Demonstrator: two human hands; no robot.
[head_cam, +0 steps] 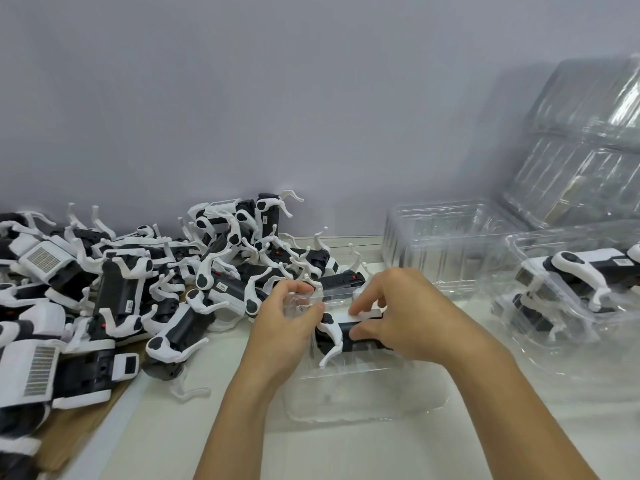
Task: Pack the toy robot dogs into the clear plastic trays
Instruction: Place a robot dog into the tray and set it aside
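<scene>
My right hand (398,313) has its fingers and thumb curled round the black body of the toy robot dog (349,336) I'm seating, which lies on its side over the clear plastic tray (363,393) in front of me, white legs pointing toward my left. My left hand (287,317) pinches the tray's far left edge, thumb and fingers closed on the thin plastic to steady it. The dog should handle as light, rigid moulded plastic, so weight is no worry; the legs are the weak part, thin, curved and jointed, and I judge they would snag or bend if I pulled on them, so I keep my hold on the boxy torso, where the flat sides give my fingertips purchase. The tray is another matter: thin, glossy, flexible, likely to buckle or skate on the pale tabletop (346,452) if pressed from one side only (hence the steadying pinch). Pressing the body straight down into its moulded pocket seems safest. To my left the pile of loose dogs (114,289) waits; to my right a filled tray (568,306) already holds one, beside an empty tray (446,244) and a stack of trays (585,147) leaning at the wall.
</scene>
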